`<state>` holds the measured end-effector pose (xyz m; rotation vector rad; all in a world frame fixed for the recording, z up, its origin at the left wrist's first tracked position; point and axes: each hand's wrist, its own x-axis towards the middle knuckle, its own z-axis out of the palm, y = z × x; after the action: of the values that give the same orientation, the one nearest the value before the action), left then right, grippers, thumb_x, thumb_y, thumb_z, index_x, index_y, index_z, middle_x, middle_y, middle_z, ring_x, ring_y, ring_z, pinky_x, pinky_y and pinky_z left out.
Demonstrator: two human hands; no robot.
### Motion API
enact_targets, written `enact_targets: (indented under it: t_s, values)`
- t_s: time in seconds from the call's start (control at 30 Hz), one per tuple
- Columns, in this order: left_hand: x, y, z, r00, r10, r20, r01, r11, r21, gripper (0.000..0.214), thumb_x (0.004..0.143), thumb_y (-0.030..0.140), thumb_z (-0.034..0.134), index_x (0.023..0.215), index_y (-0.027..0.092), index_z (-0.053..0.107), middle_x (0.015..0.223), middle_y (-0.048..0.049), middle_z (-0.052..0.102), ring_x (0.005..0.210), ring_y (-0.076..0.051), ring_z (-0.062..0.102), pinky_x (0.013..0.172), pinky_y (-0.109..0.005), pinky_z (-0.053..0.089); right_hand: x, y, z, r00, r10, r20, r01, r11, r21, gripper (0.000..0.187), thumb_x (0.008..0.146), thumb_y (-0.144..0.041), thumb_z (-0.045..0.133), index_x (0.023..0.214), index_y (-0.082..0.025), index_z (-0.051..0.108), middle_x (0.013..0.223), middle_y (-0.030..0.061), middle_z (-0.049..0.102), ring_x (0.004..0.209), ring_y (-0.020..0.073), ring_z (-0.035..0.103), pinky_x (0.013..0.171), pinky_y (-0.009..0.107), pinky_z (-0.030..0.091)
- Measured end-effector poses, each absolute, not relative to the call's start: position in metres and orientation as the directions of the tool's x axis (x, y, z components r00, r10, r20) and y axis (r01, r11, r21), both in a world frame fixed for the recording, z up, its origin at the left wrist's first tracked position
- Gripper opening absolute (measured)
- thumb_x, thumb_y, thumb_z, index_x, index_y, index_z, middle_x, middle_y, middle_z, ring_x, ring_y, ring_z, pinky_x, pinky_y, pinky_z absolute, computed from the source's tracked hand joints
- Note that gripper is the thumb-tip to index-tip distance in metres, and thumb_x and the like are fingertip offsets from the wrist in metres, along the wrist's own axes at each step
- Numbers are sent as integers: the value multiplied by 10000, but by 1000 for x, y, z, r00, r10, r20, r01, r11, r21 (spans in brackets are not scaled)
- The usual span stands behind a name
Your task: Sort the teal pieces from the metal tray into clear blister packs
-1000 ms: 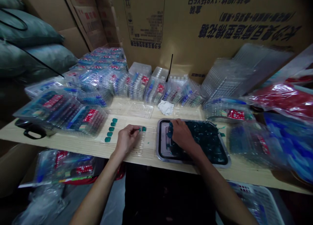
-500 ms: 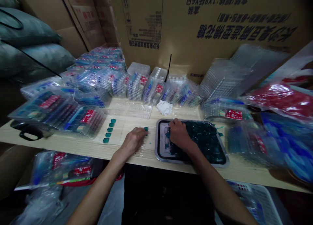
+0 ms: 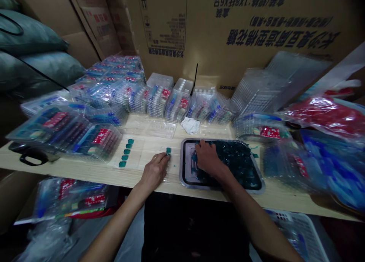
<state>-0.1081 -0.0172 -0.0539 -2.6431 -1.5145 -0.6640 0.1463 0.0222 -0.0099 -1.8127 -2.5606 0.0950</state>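
Note:
My left hand (image 3: 154, 171) is closed over the wooden table, its fingertips pinching a small dark green block (image 3: 168, 153). Another green block (image 3: 169, 150) sits just beyond those fingertips. Under the hand lies a clear plastic strip, mostly hidden. To the right, a dark-rimmed metal tray (image 3: 182, 170) holds a mass of glossy dark green blocks (image 3: 239, 163). Curled into the left part of that tray is my right hand (image 3: 208, 157); whatever its fingers grip is hidden. Several green blocks (image 3: 125, 152) stand in a column on a pale sheet at the left.
Packed clear plastic boxes (image 3: 98, 138) crowd the table's left, with more along the back. A crumpled white tissue (image 3: 190, 125) lies behind the tray. Empty clear trays (image 3: 256, 89) are stacked back right. Blue plastic bags (image 3: 333, 167) lie far right; a large carton (image 3: 205, 37) rises behind.
My left fingers have drawn slightly toward me and now cover less of the green blocks. My right hand stays at the tray's left part, its fingers shifted only slightly.

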Motion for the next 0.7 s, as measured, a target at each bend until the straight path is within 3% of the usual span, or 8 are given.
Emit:
enact_targets:
  t_s: [0.13, 0.23, 0.33, 0.4, 0.53, 0.7]
  values:
    - [-103, -6, -41, 339, 886, 315, 876, -419, 238, 467, 784, 10, 482, 1206, 134, 639, 1231, -169, 638, 1051, -284, 623, 897, -447, 560, 151, 25, -14, -338, 940, 56, 935, 342, -95, 228, 819, -9, 448, 960, -106, 599, 1053, 180, 602, 926, 262, 547, 809, 376, 319]
    - [-85, 0, -27, 162, 904, 396, 790, -359, 497, 394, 822, 64, 493, 1153, 178, 673, 1182, -126, 661, 1060, -251, 631, 916, -406, 541, 159, 31, -17, -274, 942, 192, 871, 328, -367, 203, 843, -37, 417, 907, -142, 578, 947, 117, 632, 871, 218, 561, 774, 334, 352]
    - [-48, 2, -19, 24, 964, 265, 431, -249, 867, 289, 893, 216, 532, 1138, 190, 683, 1021, -82, 707, 904, -192, 675, 788, -305, 553, 162, 33, -19, -159, 968, 192, 602, 249, -758, 118, 878, -182, 439, 850, -185, 554, 754, 23, 599, 685, 162, 544, 642, 272, 375]
    - [-20, 3, -17, 52, 995, 90, 142, -96, 985, 326, 853, 311, 636, 1145, 172, 681, 913, -58, 721, 767, -162, 671, 682, -255, 535, 158, 32, -20, -123, 984, 129, 387, 168, -907, 117, 863, -278, 471, 817, -201, 546, 660, -19, 549, 590, 143, 502, 562, 253, 362]
    - [14, 5, -13, 44, 995, -84, -152, 90, 984, 330, 719, 341, 787, 978, 144, 739, 789, -25, 723, 640, -110, 632, 590, -191, 478, 149, 25, -17, -48, 992, 117, 181, 124, -976, 129, 805, -334, 529, 803, -210, 566, 686, -19, 571, 611, 138, 518, 564, 251, 400]
    - [14, 7, -6, -2, 970, -243, -401, 222, 889, 385, 595, 325, 876, 898, 140, 730, 687, 4, 704, 585, -93, 640, 590, -183, 510, 152, 20, -14, -161, 984, 77, 67, 89, -994, 239, 789, -310, 553, 994, -199, 606, 863, 16, 657, 754, 157, 601, 692, 287, 477]
